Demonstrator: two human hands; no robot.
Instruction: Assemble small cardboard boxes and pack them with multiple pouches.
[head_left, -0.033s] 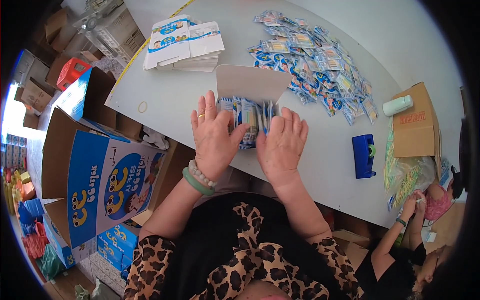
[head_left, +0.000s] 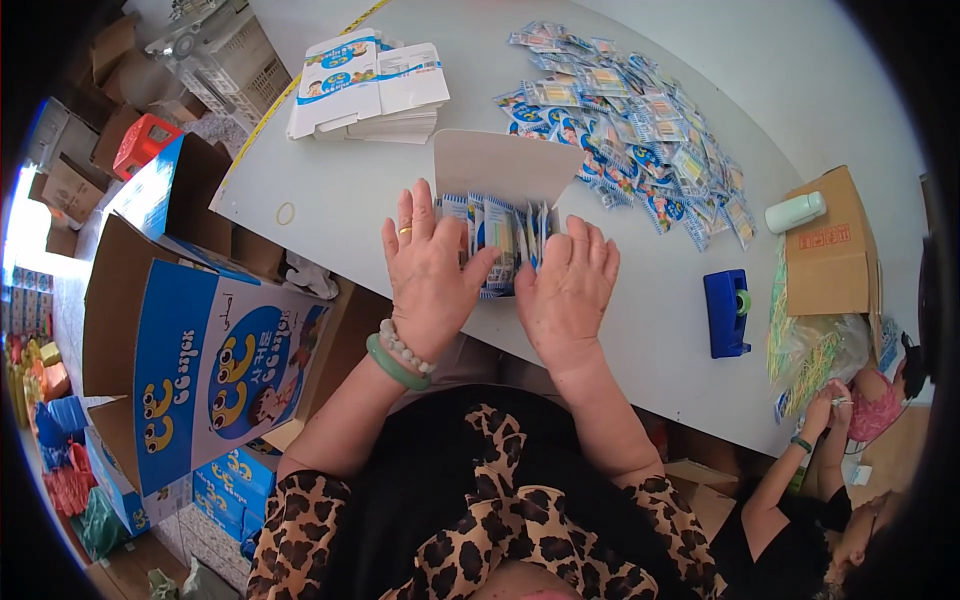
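Observation:
In front of me on the table stands a small white carton [head_left: 508, 158] with its lid flap raised at the far side. A row of blue-and-white snack packets [head_left: 490, 225] stands upright inside it. My left hand [head_left: 430, 265] lies over the carton's left side, fingers stretched and spread, thumb against the packets. On the opposite side my right hand [head_left: 566, 285] has its fingers bent over the carton's edge, its thumb near the packets. Both hands partly hide the carton's sides.
Loose packets [head_left: 640, 120] lie heaped at the far right. Flattened cartons [head_left: 370, 85] are stacked at the far left. A blue tape dispenser [head_left: 726, 312] and a cardboard box [head_left: 830, 245] with a white bottle [head_left: 796, 211] are rightward. A large open box [head_left: 180, 370] stands left; a person [head_left: 790, 510] sits lower right.

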